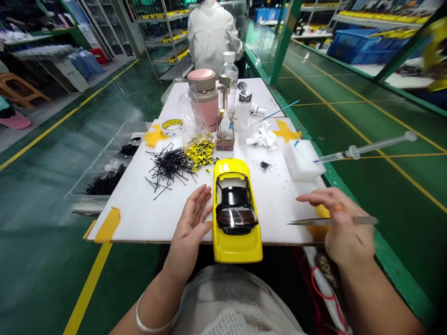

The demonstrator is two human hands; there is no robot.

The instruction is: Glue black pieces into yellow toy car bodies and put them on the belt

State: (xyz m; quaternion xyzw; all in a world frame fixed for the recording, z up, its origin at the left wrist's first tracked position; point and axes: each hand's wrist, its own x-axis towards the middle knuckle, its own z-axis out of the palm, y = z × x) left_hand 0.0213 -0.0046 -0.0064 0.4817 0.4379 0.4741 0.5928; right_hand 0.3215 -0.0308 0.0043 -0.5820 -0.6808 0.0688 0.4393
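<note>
A yellow model car (pixel 235 211) with a black cabin lies lengthwise on the white board (pixel 139 209), its near end hanging over the front edge. My left hand (pixel 192 218) rests flat beside the car's left flank, fingers stretched out and touching it. My right hand (pixel 340 225) hovers to the right of the car and pinches metal tweezers (pixel 314 222), whose tips point left toward the car. A syringe (pixel 366 149) sticks out of a white foam block (pixel 302 159) at the right edge.
A pile of black pins (pixel 169 165) and small yellow parts (pixel 202 152) lie behind the car. A pink flask (pixel 206 95), bottles, a tape roll (pixel 172 125) and crumpled tissue (pixel 263 137) stand further back. A clear tray (pixel 108 179) sits left. A person in white stands beyond the table.
</note>
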